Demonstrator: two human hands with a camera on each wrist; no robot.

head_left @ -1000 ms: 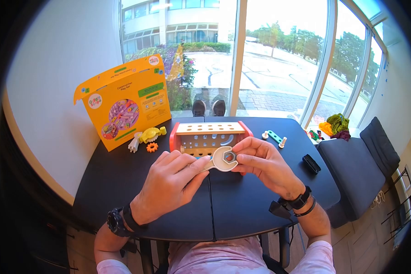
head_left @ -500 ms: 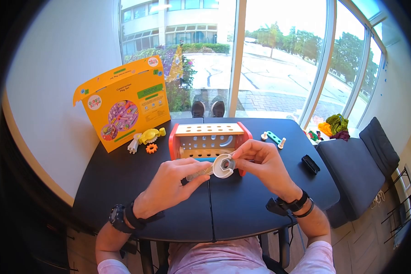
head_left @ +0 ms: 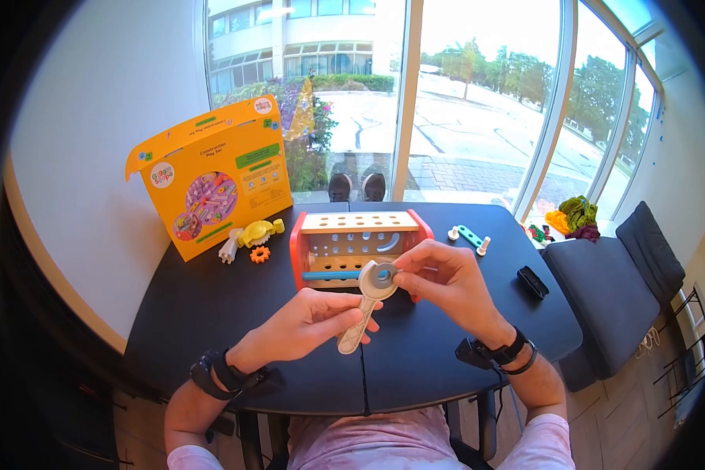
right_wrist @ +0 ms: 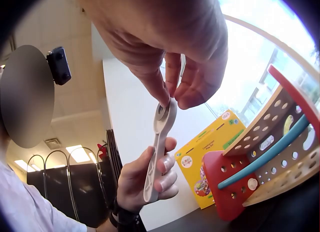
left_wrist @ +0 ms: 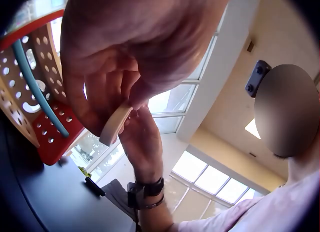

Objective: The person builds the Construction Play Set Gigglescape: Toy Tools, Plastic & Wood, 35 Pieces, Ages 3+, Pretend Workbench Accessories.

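My left hand (head_left: 321,319) pinches the handle of a cream toy wrench (head_left: 356,323) between thumb and fingers. The wrench stands tilted, its open end up, held above the table. At that end my right hand (head_left: 453,283) pinches a grey toy nut (head_left: 378,276) with thumb and fingertips, the nut lying within the wrench's mouth. In the right wrist view the wrench handle (right_wrist: 152,173) shows a ribbed side, with the left fingers curled round it. Just behind both hands stands a toy toolbox (head_left: 363,222) with red ends, perforated wooden panels and a blue bar (head_left: 333,275).
A yellow cardboard box (head_left: 227,168) stands at the back left. Before it lie a yellow toy piece (head_left: 258,232), a whitish piece (head_left: 231,246) and an orange gear (head_left: 260,254). Right of the toolbox are a green strip with pegs (head_left: 470,235) and a black case (head_left: 533,283).
The wrench has swung from lying sideways to nearly upright, handle pointing down toward me. The right hand has stayed at its open end with the nut. The toolbox's blue bar now shows more.
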